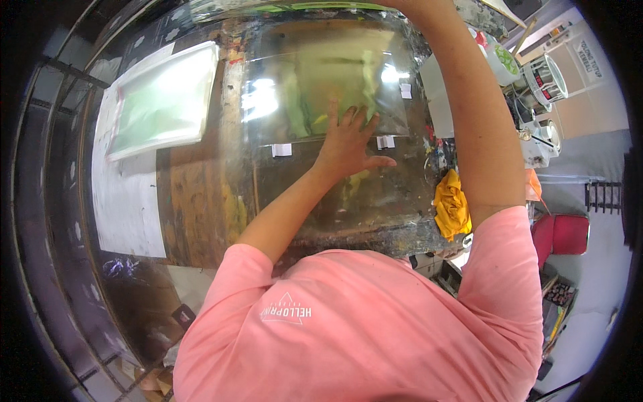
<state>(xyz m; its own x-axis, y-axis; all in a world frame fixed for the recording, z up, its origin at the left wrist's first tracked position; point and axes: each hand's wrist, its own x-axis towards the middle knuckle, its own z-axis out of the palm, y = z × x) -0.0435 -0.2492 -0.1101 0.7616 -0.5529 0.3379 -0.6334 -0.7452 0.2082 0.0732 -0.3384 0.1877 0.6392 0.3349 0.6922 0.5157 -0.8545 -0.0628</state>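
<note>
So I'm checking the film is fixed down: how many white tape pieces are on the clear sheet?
3. One tape piece sits at the clear sheet's near left edge, one right of the left hand, one on the right edge. The arms may hide others.

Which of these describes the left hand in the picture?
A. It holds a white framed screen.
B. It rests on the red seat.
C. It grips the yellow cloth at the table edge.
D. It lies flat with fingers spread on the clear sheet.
D: the left hand lies palm down, fingers spread, on the clear sheet, while the yellow cloth sits apart to its right.
</note>
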